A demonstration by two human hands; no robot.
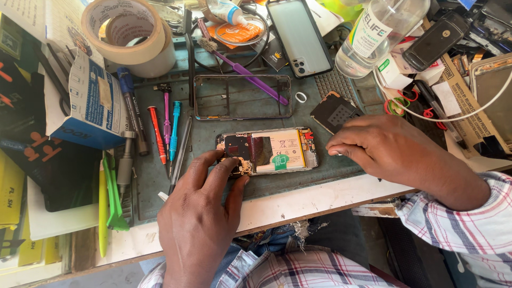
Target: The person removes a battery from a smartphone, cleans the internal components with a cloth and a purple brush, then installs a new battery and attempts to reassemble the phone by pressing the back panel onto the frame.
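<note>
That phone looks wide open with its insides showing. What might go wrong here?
The left hand presses fingertips on the opened phone near its bare circuit board, so a slip might harm small parts. The right hand steadies the other end. The screwdrivers and the clear bottle crowd the mat; a knock might spill liquid.

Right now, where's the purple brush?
Head view, upper centre: the purple brush lies slanted over the empty phone frame, right of the tape roll, above the opened phone.

phone repair bench, screwdrivers (165,125), opened phone (266,151)
</note>
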